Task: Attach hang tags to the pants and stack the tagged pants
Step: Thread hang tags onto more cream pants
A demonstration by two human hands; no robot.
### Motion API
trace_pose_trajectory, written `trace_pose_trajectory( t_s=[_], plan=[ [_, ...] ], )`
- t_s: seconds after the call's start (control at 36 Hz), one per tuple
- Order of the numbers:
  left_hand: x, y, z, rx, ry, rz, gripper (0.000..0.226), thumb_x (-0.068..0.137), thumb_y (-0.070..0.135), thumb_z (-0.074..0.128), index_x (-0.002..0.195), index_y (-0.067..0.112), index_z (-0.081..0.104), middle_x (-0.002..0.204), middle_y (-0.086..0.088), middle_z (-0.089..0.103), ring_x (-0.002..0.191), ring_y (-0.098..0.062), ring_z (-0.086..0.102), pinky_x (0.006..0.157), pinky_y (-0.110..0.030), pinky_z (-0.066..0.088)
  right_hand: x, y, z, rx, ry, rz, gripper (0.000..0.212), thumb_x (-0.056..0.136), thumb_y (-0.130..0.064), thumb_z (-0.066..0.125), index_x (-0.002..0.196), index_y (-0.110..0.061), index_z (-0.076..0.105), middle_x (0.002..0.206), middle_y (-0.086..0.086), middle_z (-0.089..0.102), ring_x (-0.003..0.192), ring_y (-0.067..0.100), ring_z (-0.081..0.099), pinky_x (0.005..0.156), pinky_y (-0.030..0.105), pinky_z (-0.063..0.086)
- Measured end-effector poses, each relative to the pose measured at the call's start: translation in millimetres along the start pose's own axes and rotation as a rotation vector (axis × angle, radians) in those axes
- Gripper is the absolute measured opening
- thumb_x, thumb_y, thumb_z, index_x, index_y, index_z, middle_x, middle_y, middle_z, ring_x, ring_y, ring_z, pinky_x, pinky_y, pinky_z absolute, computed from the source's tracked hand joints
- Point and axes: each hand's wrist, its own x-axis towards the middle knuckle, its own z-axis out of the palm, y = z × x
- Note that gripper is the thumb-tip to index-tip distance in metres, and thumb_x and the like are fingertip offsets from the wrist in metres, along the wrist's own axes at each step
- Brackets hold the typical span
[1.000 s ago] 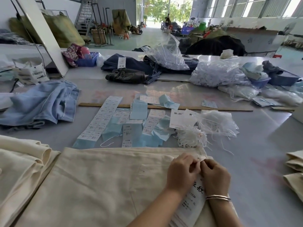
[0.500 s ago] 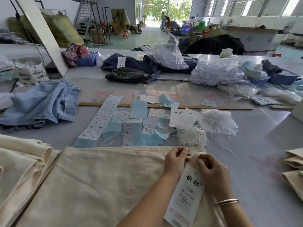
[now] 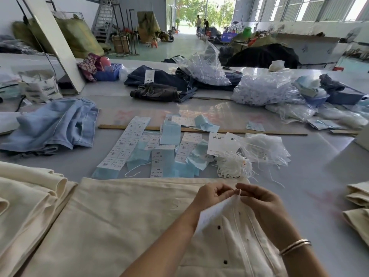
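Cream pants lie flat across the near table, waistband toward the far side. My left hand and my right hand meet just above the waistband, both pinching a short white tag string between their fingertips. A white hang tag dangles from that string, blurred, below my left hand. Loose white strings sit in a pile just beyond the pants. Blank hang tags lie beside that pile.
Folded cream pants are stacked at the left and at the right edge. Label sheets and blue backing papers spread mid-table by a wooden ruler. Light blue jeans, dark jeans and plastic bags lie farther back.
My hands rose from the waistband corner and drew slightly apart, pulling the string between them. The hang tag swung from facing me to hanging edge-on and blurred.
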Motion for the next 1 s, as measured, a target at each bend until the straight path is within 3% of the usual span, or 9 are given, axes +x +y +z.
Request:
trace_pose_trajectory(
  t_s=[0.19, 0.31, 0.42, 0.53, 0.67, 0.75, 0.83, 1.0],
  plan=[
    [-9.5, 1.9, 7.3, -0.085, 0.062, 0.024, 0.011, 0.092, 0.015, 0.064, 0.094, 0.006, 0.07, 0.08, 0.005, 0.068, 0.077, -0.002, 0.063, 0.079, -0.02, 0.051, 4.8, -2.7, 10.3, -0.227, 0.095, -0.174, 0.031, 0.077, 0.007, 0.069, 0.069, -0.022, 0.077, 0.081, 0.004, 0.074, 0.074, 0.01, 0.068, 0.069, 0.015, 0.053],
    [-9.0, 0.1, 3.6, -0.138, 0.065, 0.005, 0.009, 0.092, 0.017, 0.063, 0.086, 0.022, 0.067, 0.076, 0.012, 0.066, 0.075, 0.002, 0.062, 0.076, -0.015, 0.049, 7.9, -5.6, 7.2, -0.19, 0.11, -0.141, 0.023, 0.084, 0.003, 0.063, 0.082, -0.016, 0.076, 0.084, 0.007, 0.075, 0.081, 0.017, 0.069, 0.075, 0.023, 0.056],
    [-10.1, -1.2, 3.4, -0.188, 0.051, -0.026, 0.006, 0.092, 0.019, 0.064, 0.087, 0.019, 0.068, 0.07, 0.015, 0.067, 0.073, 0.004, 0.063, 0.075, -0.012, 0.048, 9.8, -11.6, 8.0, -0.097, 0.06, -0.143, 0.034, 0.086, 0.014, 0.053, 0.087, -0.012, 0.075, 0.088, 0.009, 0.074, 0.083, 0.015, 0.07, 0.076, 0.018, 0.055],
    [-11.4, 1.7, 3.4, -0.222, 0.054, -0.025, 0.006, 0.091, 0.022, 0.065, 0.09, 0.017, 0.069, 0.076, 0.011, 0.067, 0.077, 0.001, 0.064, 0.078, -0.014, 0.049, 11.5, -9.3, 12.7, -0.252, 0.047, -0.233, 0.037, 0.079, 0.017, 0.061, 0.086, -0.017, 0.074, 0.089, 0.006, 0.072, 0.083, 0.014, 0.068, 0.079, 0.02, 0.055],
    [-13.2, 4.5, 4.4, -0.214, 0.054, -0.009, 0.012, 0.092, 0.023, 0.063, 0.094, 0.013, 0.069, 0.082, 0.007, 0.068, 0.083, -0.005, 0.064, 0.082, -0.021, 0.052, 13.8, -5.6, 15.1, -0.542, 0.056, -0.353, 0.027, 0.075, 0.009, 0.071, 0.084, -0.015, 0.075, 0.092, 0.004, 0.066, 0.085, 0.018, 0.065, 0.076, 0.02, 0.053],
    [-14.0, 3.1, 4.3, -0.218, 0.073, -0.021, 0.015, 0.093, 0.02, 0.062, 0.098, 0.007, 0.069, 0.084, 0.002, 0.068, 0.085, -0.007, 0.065, 0.084, -0.025, 0.053, 13.1, -5.7, 14.3, -0.772, 0.07, -0.419, 0.017, 0.075, 0.002, 0.074, 0.085, -0.012, 0.077, 0.086, -0.002, 0.066, 0.077, 0.014, 0.065, 0.068, 0.017, 0.051],
    [-16.1, 0.2, 3.2, -0.24, 0.093, -0.032, 0.015, 0.093, 0.019, 0.063, 0.099, 0.007, 0.069, 0.085, 0.0, 0.07, 0.085, -0.008, 0.066, 0.083, -0.023, 0.053, 10.4, -6.1, 13.8, -0.891, 0.066, -0.46, 0.007, 0.077, -0.007, 0.075, 0.083, -0.012, 0.077, 0.078, -0.004, 0.067, 0.068, 0.014, 0.064, 0.062, 0.023, 0.05],
    [-18.8, 1.9, 0.5, -0.251, 0.069, -0.033, 0.009, 0.093, 0.019, 0.062, 0.094, 0.013, 0.069, 0.085, 0.004, 0.07, 0.083, -0.005, 0.067, 0.079, -0.021, 0.054, 6.8, -1.9, 17.1, -0.62, 0.133, -0.308, 0.007, 0.086, -0.014, 0.067, 0.081, -0.016, 0.072, 0.067, 0.001, 0.07, 0.062, 0.009, 0.066, 0.059, 0.023, 0.053]
  ],
)
